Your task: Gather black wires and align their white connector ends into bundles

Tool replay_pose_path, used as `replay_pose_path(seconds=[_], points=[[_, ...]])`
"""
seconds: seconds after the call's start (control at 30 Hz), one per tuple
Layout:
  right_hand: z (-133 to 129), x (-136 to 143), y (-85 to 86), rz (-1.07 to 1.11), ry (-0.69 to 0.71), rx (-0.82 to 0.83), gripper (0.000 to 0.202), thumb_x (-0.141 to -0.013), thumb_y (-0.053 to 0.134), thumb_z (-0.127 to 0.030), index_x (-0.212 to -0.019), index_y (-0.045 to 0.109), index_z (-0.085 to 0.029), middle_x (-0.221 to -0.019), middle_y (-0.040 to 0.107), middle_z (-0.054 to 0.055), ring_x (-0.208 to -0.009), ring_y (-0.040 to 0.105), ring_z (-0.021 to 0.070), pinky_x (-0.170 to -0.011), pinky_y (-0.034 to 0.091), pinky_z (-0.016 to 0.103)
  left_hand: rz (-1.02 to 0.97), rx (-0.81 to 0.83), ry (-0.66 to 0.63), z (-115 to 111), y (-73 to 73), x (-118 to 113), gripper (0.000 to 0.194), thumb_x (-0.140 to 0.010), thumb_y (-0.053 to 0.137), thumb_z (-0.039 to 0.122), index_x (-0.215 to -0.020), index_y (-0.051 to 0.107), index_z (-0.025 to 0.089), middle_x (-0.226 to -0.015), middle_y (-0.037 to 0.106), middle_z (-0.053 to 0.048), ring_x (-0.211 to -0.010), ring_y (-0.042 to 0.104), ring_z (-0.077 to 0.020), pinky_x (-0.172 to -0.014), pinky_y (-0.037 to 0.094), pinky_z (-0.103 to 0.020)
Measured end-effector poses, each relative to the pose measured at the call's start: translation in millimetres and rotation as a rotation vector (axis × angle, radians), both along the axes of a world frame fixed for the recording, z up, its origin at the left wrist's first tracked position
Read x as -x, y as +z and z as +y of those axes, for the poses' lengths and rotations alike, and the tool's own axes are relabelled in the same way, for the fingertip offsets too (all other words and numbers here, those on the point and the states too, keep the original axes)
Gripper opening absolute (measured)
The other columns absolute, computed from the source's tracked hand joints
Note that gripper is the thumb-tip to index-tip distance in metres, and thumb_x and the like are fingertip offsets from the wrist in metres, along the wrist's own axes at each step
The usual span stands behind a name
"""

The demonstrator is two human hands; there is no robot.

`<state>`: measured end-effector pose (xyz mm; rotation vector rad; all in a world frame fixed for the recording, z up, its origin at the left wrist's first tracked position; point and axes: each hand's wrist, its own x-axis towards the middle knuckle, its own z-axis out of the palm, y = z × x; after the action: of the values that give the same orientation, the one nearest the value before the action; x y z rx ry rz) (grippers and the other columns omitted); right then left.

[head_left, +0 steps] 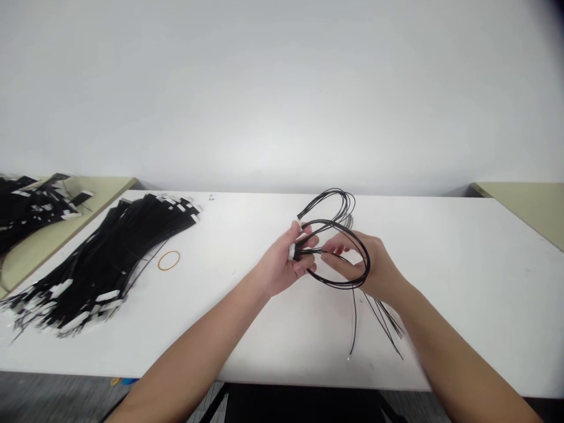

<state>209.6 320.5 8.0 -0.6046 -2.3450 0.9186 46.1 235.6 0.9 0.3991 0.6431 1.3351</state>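
A black wire harness (337, 283) is held up over the white table, its wires bent into loops. My left hand (288, 261) is closed around its end, where white connectors (291, 252) show at the fingers. Just to the right, my right hand (352, 261) pinches thin black wires that run out from the connector. One loop passes in front of the right hand and hides part of its fingers. Several loose wire ends (388, 329) hang below the right hand, some with small bright tips.
A large pile of black cables (132, 241) with white ends lies on the table's left side. Beside it is an orange rubber band (169, 260). More cables (35, 205) lie on the yellowish surface (94, 185) at far left. A white wall (282, 94) stands behind the table (462, 282).
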Motion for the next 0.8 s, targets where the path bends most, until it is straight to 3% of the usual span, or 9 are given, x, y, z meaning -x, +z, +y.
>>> replay_pose_path(seconds=[0.13, 0.33, 0.4, 0.5, 0.6, 0.7, 0.8], points=[[-3, 4, -6.6, 0.061, 0.042, -0.261, 0.008, -0.079, 0.056, -0.013, -0.073, 0.059, -0.018, -0.076, 0.061, 0.001, -0.069, 0.054, 0.0111, -0.065, 0.041, 0.025, -0.014, 0.011, 0.012, 1, -0.5, 0, 0.03, -0.088, 0.042, 0.05, -0.086, 0.048, 0.021, -0.074, 0.044, 0.007, -0.039, 0.03, 0.0002, -0.057, 0.039, -0.021], [-4, 4, -13.6, 0.008, -0.05, -0.585, 0.008, -0.081, 0.053, -0.012, -0.078, 0.057, -0.018, -0.075, 0.061, -0.002, -0.065, 0.051, 0.0098, -0.066, 0.037, 0.027, -0.005, 0.028, 0.022, 1, -1.8, -1, 0.03, -0.087, 0.043, 0.05, -0.087, 0.048, 0.021, -0.074, 0.044, 0.007, -0.039, 0.03, 0.0001, -0.056, 0.039, -0.021], [-6, 4, -13.2, 0.001, -0.084, -0.602, 0.008, -0.083, 0.051, -0.014, -0.077, 0.055, -0.018, -0.071, 0.059, -0.002, -0.062, 0.048, 0.0093, -0.064, 0.036, 0.027, 0.001, 0.029, 0.029, 1, -2.1, -1, 0.03, -0.087, 0.044, 0.05, -0.087, 0.049, 0.021, -0.075, 0.044, 0.006, -0.039, 0.03, 0.0002, -0.056, 0.04, -0.021], [-7, 3, -8.0, -0.05, -0.101, -0.313, 0.007, -0.086, 0.05, -0.023, -0.081, 0.054, -0.019, -0.06, 0.05, -0.003, -0.054, 0.04, 0.008, -0.056, 0.033, 0.024, 0.055, 0.036, 0.037, 2, -2.2, -2, 0.029, -0.086, 0.046, 0.05, -0.088, 0.049, 0.021, -0.075, 0.044, 0.005, -0.04, 0.03, 0.0003, -0.055, 0.04, -0.02], [-1, -3, 2.3, -0.005, -0.068, 0.283, 0.015, -0.084, 0.054, -0.034, -0.091, 0.054, -0.02, -0.06, 0.045, -0.003, -0.054, 0.041, 0.0084, -0.05, 0.033, 0.021, 0.195, 0.053, 0.055, 2, -2.0, -2, 0.032, -0.085, 0.047, 0.051, -0.089, 0.05, 0.02, -0.079, 0.047, 0.004, -0.042, 0.032, 0.0001, -0.053, 0.041, -0.02], [11, -11, 12.8, 0.113, -0.079, 0.826, 0.024, -0.08, 0.06, -0.04, -0.089, 0.054, -0.019, -0.059, 0.04, -0.004, -0.05, 0.038, 0.0074, -0.047, 0.032, 0.02, 0.302, 0.071, 0.1, 2, -2.6, -2, 0.035, -0.083, 0.049, 0.053, -0.09, 0.051, 0.019, -0.084, 0.05, 0.001, -0.045, 0.035, -0.0009, -0.053, 0.041, -0.021], [20, -17, 19.5, 0.201, -0.095, 1.086, 0.025, -0.077, 0.063, -0.039, -0.083, 0.051, -0.018, -0.058, 0.032, -0.006, -0.048, 0.033, 0.0065, -0.049, 0.039, 0.022, 0.323, 0.09, 0.145, 3, -4.2, -2, 0.035, -0.081, 0.053, 0.052, -0.091, 0.052, 0.019, -0.087, 0.052, -0.001, -0.05, 0.041, -0.0027, -0.051, 0.039, -0.02]])
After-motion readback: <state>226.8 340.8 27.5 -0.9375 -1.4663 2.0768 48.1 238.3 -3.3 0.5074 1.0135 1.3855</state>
